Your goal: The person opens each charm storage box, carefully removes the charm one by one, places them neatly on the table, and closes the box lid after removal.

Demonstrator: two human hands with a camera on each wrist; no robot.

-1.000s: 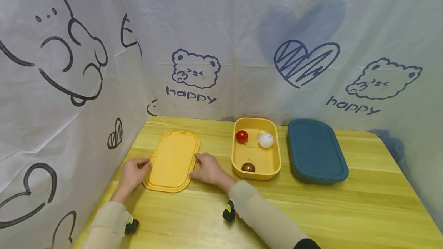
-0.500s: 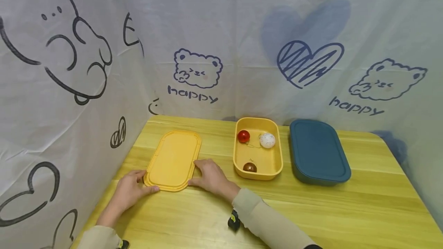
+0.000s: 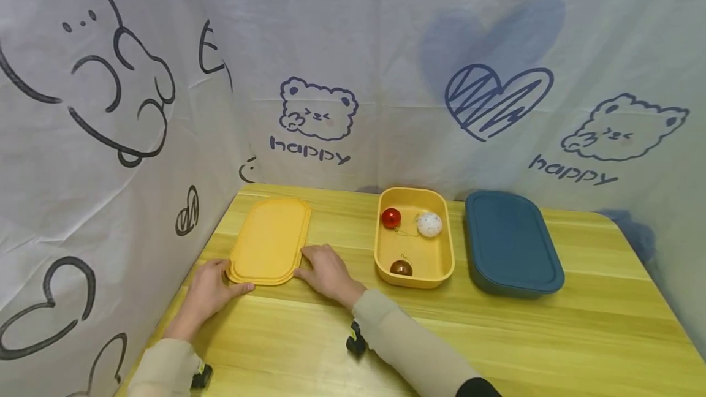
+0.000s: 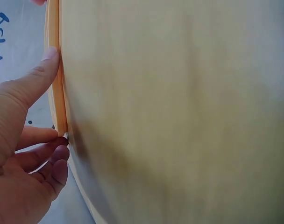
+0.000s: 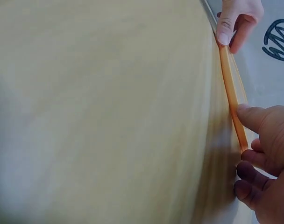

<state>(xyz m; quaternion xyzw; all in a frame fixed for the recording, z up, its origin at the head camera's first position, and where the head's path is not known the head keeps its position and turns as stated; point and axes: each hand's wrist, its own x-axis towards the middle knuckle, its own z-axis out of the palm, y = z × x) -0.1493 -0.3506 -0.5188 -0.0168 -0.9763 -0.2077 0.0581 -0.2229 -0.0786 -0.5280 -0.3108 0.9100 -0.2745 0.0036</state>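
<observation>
A flat yellow lid [image 3: 270, 241] with rounded corners lies at the left of the table in the head view. My left hand [image 3: 208, 291] grips its near left corner, thumb along the near edge and fingers at the left side. My right hand [image 3: 329, 273] holds the near right corner, with the thumb and index finger at the edge. In the left wrist view the lid's edge [image 4: 55, 93] runs under the left thumb [image 4: 39, 77]. The right wrist view shows the right thumb [image 5: 254, 116] against the same edge, with the left hand farther along it.
Right of the lid stands an open yellow box [image 3: 416, 280] holding a red ball [image 3: 391, 217], a speckled white ball [image 3: 429, 224] and a brown ball [image 3: 401, 268]. Beside it is a lidded dark blue box [image 3: 514, 241]. A printed white cloth [image 3: 386, 29] hangs behind the wooden table [image 3: 309, 342].
The yellow lid has shifted away from me and slightly left. My left hand has changed its grip from the left side to the near left corner; my right hand has followed the lid.
</observation>
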